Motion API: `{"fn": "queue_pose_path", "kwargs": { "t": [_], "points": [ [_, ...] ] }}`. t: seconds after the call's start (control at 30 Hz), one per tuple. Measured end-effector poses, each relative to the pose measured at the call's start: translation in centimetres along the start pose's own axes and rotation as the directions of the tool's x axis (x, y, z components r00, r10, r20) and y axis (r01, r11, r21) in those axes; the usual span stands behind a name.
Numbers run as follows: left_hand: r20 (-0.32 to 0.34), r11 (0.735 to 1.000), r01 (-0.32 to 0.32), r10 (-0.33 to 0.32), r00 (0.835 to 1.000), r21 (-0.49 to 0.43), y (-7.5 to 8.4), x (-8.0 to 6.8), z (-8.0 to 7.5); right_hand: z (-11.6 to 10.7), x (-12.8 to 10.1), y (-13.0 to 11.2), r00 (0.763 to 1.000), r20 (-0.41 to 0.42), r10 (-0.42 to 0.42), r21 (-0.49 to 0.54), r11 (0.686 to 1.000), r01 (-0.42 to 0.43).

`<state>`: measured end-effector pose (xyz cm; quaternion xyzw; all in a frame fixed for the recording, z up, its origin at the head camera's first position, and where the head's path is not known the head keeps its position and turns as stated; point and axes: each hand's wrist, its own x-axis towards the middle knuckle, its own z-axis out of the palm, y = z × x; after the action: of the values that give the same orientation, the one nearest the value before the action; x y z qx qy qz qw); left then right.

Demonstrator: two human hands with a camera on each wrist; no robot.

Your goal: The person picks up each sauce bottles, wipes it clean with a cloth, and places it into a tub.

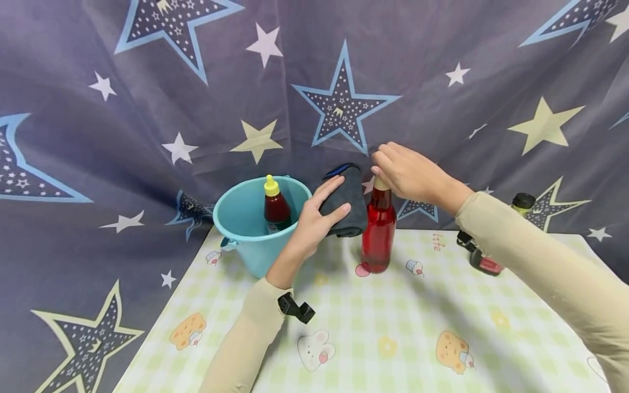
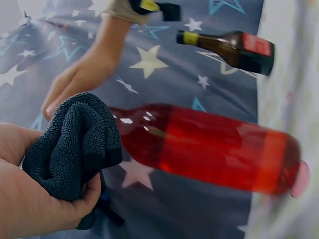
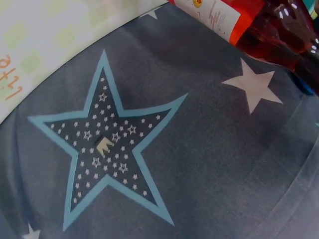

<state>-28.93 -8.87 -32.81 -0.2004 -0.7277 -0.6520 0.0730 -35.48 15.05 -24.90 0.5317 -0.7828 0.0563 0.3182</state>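
A folded dark grey-blue towel (image 1: 348, 204) is gripped in my left hand (image 1: 316, 221), thumb on the near side; its looped pile shows in the left wrist view. Just right of it is an upright glass bottle of red liquid (image 1: 378, 234), its base at the tablecloth. My right hand (image 1: 405, 172) holds this bottle by the top of its neck, with curled fingers hiding most of the cap. Towel and bottle are close together; whether they touch, I cannot tell. In the right wrist view only part of the red bottle (image 3: 279, 37) shows, and no fingers.
A light blue bucket (image 1: 260, 248) stands left of the towel, holding a dark red sauce bottle with a yellow nozzle (image 1: 277, 204). Behind my right forearm is a dark bottle with a red label (image 1: 486, 265). A star-patterned curtain (image 1: 422, 49) hangs behind the checked tablecloth (image 1: 358, 311).
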Motion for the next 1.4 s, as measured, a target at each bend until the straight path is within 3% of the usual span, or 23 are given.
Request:
{"fn": "queue_pose_path", "kwargs": {
  "t": [0.3,0.4,0.53,0.63,0.97,1.4],
  "points": [
    [-0.007,0.995,-0.007,0.006,1.000,-0.102,1.7,1.1,1.8,0.9,-0.7,0.4,0.994,-0.113,-0.008,0.024,1.000,0.011],
    [0.000,0.995,0.006,-0.006,1.000,-0.102,1.4,0.8,2.1,1.1,-1.3,0.2,0.988,-0.154,-0.016,0.018,1.000,0.019],
    [0.006,0.994,0.045,-0.045,0.999,-0.102,-0.1,-1.0,2.0,2.8,-2.6,-1.3,0.983,-0.184,0.004,0.041,0.999,0.004],
    [0.001,0.995,0.038,-0.038,0.999,-0.091,-0.3,-1.4,1.8,3.2,-2.9,-1.7,0.981,-0.196,0.013,0.038,0.999,-0.006],
    [0.006,0.995,-0.072,0.072,0.997,-0.066,1.2,1.3,1.6,1.2,-1.6,0.6,0.980,-0.195,0.025,0.014,1.000,-0.023],
    [0.039,0.994,-0.080,0.083,0.996,-0.071,1.0,1.2,2.5,1.6,-1.8,0.5,0.971,-0.236,0.029,0.042,0.999,-0.019]
  ]
}}
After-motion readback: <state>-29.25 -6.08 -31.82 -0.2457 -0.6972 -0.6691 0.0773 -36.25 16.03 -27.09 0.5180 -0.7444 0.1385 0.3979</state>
